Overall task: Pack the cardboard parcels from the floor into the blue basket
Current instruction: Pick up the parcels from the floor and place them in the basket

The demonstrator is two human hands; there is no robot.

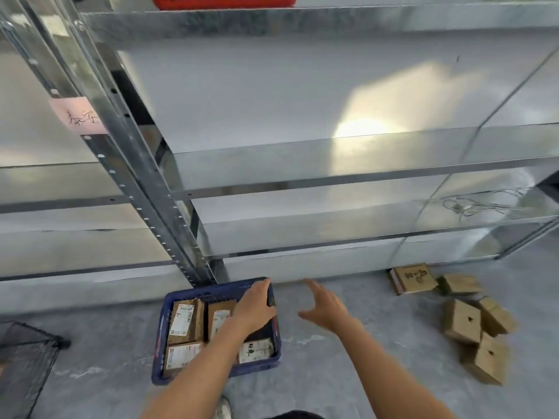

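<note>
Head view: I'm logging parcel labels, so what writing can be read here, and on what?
Pink note on the shelf post: handwritten characters, too blurred to quote.
Parcel at the blue basket near right: two handwritten characters, blurred.
Shipping labels on basket parcels: print too small.
Floor parcel: dark printed characters, unreadable.

Low in the middle of the frame a basket (pixel 158 343) sits on the floor (pixel 332 373) with parcels (pixel 185 322) packed inside. The left hand (pixel 255 306) grips its far right corner. The right hand (pixel 325 306) hovers just beside it, fingers spread. At lower right lie loose parcels (pixel 462 320), below the shelves (pixel 302 164).
</note>
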